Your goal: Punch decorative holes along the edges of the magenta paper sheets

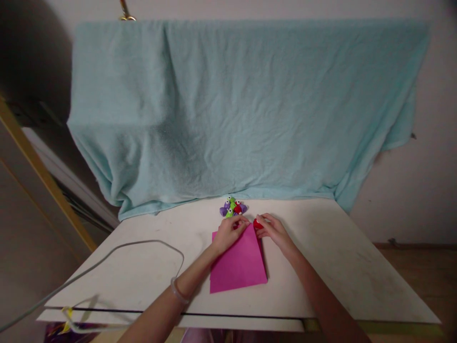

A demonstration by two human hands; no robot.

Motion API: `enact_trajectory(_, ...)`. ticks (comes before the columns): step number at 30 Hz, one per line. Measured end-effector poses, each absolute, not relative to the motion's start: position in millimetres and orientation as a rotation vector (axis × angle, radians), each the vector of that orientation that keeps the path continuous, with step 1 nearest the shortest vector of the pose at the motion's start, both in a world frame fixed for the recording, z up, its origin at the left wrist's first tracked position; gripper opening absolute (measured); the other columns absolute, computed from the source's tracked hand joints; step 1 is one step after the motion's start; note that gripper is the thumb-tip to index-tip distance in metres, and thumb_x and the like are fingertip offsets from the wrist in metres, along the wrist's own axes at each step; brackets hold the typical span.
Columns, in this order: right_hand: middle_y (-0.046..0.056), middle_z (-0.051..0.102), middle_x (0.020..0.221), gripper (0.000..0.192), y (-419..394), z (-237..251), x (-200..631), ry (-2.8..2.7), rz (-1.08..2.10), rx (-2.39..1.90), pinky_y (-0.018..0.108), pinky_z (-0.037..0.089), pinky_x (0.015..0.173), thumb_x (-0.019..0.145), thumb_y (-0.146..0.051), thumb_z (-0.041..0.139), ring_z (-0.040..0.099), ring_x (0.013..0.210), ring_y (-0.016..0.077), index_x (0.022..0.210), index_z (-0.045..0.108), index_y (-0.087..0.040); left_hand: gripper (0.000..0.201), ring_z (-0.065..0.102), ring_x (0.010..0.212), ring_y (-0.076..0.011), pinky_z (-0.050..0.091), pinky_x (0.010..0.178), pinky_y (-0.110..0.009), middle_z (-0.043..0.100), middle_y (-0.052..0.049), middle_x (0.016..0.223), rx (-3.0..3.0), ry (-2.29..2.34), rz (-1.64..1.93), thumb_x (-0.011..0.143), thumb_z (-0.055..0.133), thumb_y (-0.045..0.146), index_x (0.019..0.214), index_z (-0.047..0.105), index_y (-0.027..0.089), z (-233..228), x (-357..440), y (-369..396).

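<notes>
Right grip (272,228) pinching red piece (257,224), left grip (229,233) pinching pink paper (237,264) near its top edge

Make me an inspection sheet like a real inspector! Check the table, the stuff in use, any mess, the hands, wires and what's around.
Surface: white table, faint smudges towards the right.
Job's things: pink sheet under the left forearm and hand; red piece by its upper right corner; pile of colourful googly-eyed pieces just beyond.
Clutter: small yellow thing at the front left corner; too blurry to name.
Hands: left hand at the sheet's upper edge, grip unclear; right hand holds the red piece.
Cables: grey cable curves across the left side towards the left wrist.
Surroundings: blue-green cloth hanging behind.
</notes>
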State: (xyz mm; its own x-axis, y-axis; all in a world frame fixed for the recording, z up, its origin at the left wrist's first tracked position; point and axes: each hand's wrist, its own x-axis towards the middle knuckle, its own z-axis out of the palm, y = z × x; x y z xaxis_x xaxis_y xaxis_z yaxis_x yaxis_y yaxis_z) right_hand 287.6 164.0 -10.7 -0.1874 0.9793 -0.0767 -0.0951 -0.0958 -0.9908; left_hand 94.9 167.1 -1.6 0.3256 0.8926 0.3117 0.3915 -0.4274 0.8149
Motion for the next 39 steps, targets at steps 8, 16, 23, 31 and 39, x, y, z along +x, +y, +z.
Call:
enact_trajectory(8,0.004,0.069,0.074,0.039,163,-11,286,-1.234,1.406,-1.086,0.022,0.052,0.049,0.078,-0.054,0.065,0.066,0.054,0.0158,0.091,0.055,-0.018,0.029,0.054,0.067,-0.0137,0.039,0.063,-0.023,0.061,-0.001,0.072,1.934,1.13,1.024,0.09,0.049,0.04,0.087,0.066,0.018,-2,96,165)
enact_trajectory(16,0.003,0.069,0.074,0.036,159,-5,285,-1.29,1.406,-1.058,0.022,0.052,0.052,0.08,-0.051,0.064,0.066,0.056,0.0152,0.092,0.054,-0.018,0.026,0.054,0.065,-0.0131,0.038,0.061,-0.022,0.06,0.0,0.07,1.917,1.149,1.028,0.089,0.049,0.039,0.082,0.063,0.018,-8,97,168)
enact_trajectory(23,0.003,0.068,0.076,0.037,161,-11,285,-1.314,1.37,-1.026,0.023,0.052,0.051,0.08,-0.052,0.064,0.066,0.056,0.0151,0.094,0.054,-0.019,0.024,0.054,0.066,-0.0128,0.039,0.061,-0.022,0.059,0.001,0.07,1.904,1.136,1.042,0.089,0.048,0.038,0.08,0.06,0.018,-11,97,169)
enact_trajectory(31,0.004,0.067,0.076,0.04,161,-11,285,-1.337,1.325,-1.047,0.026,0.053,0.055,0.079,-0.054,0.065,0.067,0.06,0.0173,0.095,0.054,-0.018,0.022,0.056,0.066,-0.0131,0.04,0.062,-0.022,0.064,-0.001,0.075,1.864,1.092,1.023,0.088,0.049,0.036,0.083,0.061,0.018,-16,97,171)
enact_trajectory(39,0.005,0.068,0.077,0.045,161,-10,283,-1.313,1.337,-1.062,0.027,0.054,0.054,0.074,-0.058,0.067,0.067,0.059,0.0184,0.093,0.056,-0.018,0.024,0.057,0.067,-0.0139,0.041,0.062,-0.023,0.064,-0.002,0.076,1.824,1.061,0.987,0.087,0.049,0.036,0.082,0.061,0.016,-10,96,170)
